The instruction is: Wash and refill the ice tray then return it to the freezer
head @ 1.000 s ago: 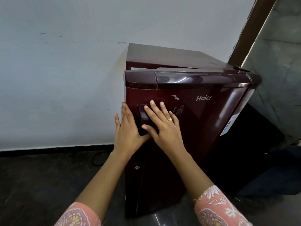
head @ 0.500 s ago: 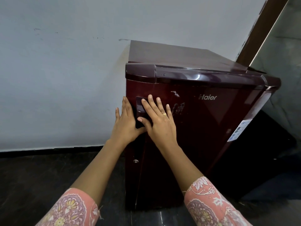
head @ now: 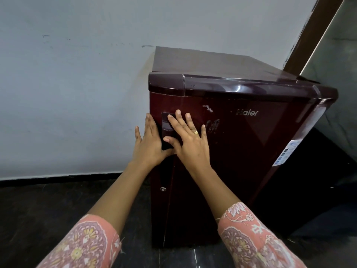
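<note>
White wall point(head: 77, 93) behind, dark floor point(head: 38, 209) below, small red fridge point(head: 241, 151) door closed, left hand point(head: 148, 144) and right hand point(head: 191, 142) flat by its handle point(head: 166, 122), fingers straight, gripping nothing.

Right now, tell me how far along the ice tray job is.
Looks nearly finished: the fridge door looks shut and no tray is in view, though whether it is inside cannot be seen. In hand: the left hand and right hand press flat by the handle. Left: only letting go, probably.
</note>
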